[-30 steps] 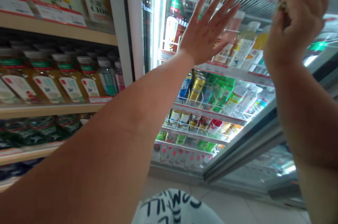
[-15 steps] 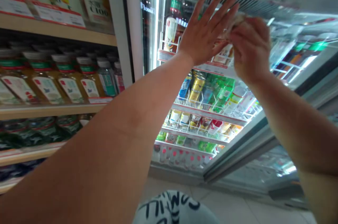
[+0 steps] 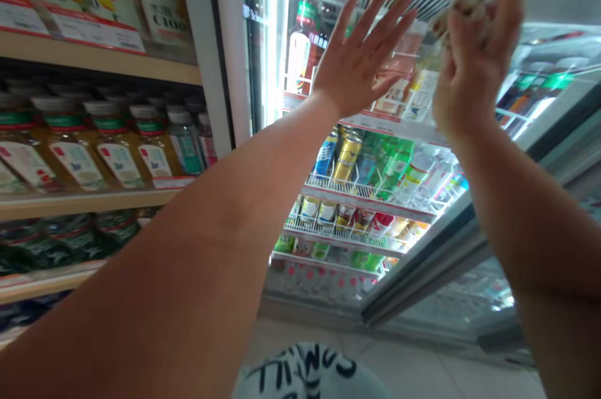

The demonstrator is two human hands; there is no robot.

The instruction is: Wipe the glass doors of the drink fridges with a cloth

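One cloth (image 3: 464, 14), it seems, though blurred, is clamped in the right hand (image 3: 474, 70), before the fridge (image 3: 370, 201); the left hand (image 3: 350, 64), spread wide, shows just right of one dark bottle (image 3: 299, 51).

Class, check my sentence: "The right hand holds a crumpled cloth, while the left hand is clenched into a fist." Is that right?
Not quite: the head view shows the left hand open with its fingers spread. The right hand does hold a crumpled cloth.
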